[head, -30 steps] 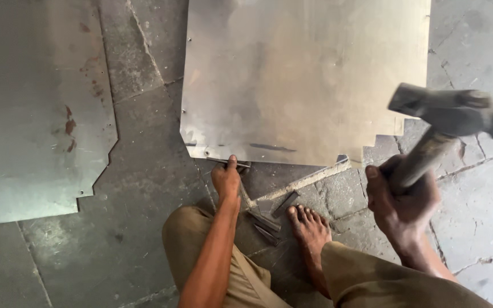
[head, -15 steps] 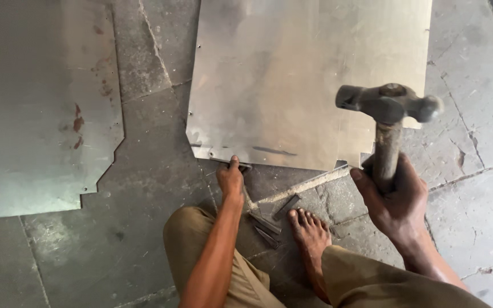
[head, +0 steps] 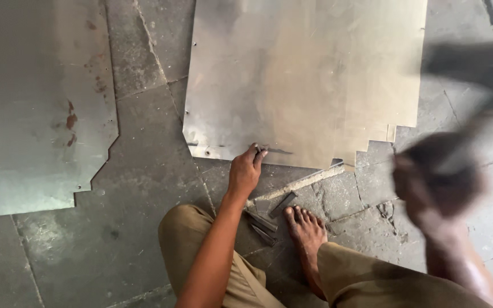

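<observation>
1. The left hand (head: 245,171) rests at the near edge of a metal sheet (head: 303,80), fingers curled around a small dark tool (head: 261,150) held against the sheet.
2. The right hand (head: 437,179) is raised to the right, a motion blur; it is closed around the handle of a hammer (head: 475,68), whose head is a dark smear above.
3. The sheet lies flat on the stone floor (head: 149,171), with a stepped notch at its near right corner.
4. A bare foot (head: 304,228) sits just below the sheet, beside a thin metal strip (head: 300,183) and small dark pieces (head: 263,225).
5. A second sheet (head: 35,102), rust-spotted, lies well apart to the left.
</observation>
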